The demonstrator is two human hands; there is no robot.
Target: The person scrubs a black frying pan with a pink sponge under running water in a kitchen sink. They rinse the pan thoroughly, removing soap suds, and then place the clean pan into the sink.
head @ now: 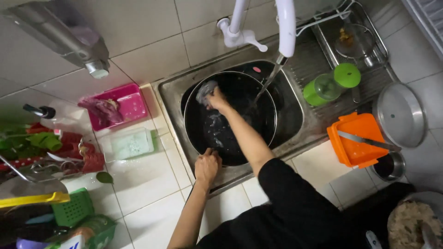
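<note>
In the steel sink [171, 87] lies a big black pan [240, 138]. The left hand [206, 167] has its fingers clamped on the near rim; the right hand [216, 98] presses a grey sponge [205, 90] on the far wall. Water [265, 85] runs just beside these fingers. Foam remains, so rinsing seems not done.

One head cam, looking steeply down, close over sink [171, 87] & counter.

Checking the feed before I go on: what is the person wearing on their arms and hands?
Both hands are bare: no gloves, rings or watch visible on the left hand or right hand. The right arm has a black sleeve ending near the elbow; the left forearm is uncovered.
</note>
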